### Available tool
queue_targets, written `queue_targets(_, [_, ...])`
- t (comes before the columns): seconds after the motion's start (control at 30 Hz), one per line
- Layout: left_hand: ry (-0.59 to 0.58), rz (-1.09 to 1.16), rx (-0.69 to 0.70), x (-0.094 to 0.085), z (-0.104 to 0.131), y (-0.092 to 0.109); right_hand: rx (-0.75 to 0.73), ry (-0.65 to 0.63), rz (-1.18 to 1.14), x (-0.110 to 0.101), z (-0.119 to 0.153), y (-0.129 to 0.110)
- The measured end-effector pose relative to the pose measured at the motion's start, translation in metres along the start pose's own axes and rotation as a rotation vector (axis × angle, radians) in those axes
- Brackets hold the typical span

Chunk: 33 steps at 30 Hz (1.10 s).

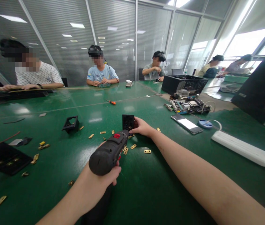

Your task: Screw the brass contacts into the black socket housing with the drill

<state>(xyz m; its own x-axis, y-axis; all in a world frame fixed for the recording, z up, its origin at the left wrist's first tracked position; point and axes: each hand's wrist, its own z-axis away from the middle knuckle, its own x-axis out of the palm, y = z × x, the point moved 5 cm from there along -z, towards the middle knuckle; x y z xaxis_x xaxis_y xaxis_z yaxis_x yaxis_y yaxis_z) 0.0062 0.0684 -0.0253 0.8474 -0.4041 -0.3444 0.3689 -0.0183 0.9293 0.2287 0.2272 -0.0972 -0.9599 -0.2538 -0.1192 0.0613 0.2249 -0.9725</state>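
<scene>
My left hand point(110, 176) is wrapped round the grip of a black and red cordless drill point(109, 153), whose nose points away from me. Ahead of the drill, my right hand point(142, 127) grips the right side of a small black plastic panel point(128, 121) standing upright on the table. The drill's chuck meets the panel's lower part, and its tip is hidden there. Around them lie several small brass strips with holes, one brass strip point(147, 151) just right of the drill. A black square frame point(71, 124) sits further left.
On the green table point(87, 106), a black panel point(6, 158) and brass pieces lie left. An orange screwdriver point(112, 102) lies beyond. To the right are a phone point(187, 123), a white power strip point(240, 147), a circuit board point(188, 104) and a black case point(184, 83). Several people sit across.
</scene>
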Motion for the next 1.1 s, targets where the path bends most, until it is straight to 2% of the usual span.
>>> queue_targets(0.33, [0.024,-0.023,0.011,-0.001,0.000,0.002,-0.016,0.004,0.024,-0.001,-0.001,0.002])
queue_targets(0.47, [-0.005,-0.021,-0.001,0.000,0.000,0.002,-0.022,0.006,0.039,-0.002,-0.001,0.002])
queue_targets(0.7, [0.021,-0.040,0.000,-0.001,0.004,0.013,-0.027,0.014,0.055,-0.002,-0.001,0.003])
queue_targets(1.1, [0.015,0.000,-0.015,-0.001,0.002,0.006,-0.031,0.049,0.054,0.002,0.001,-0.001])
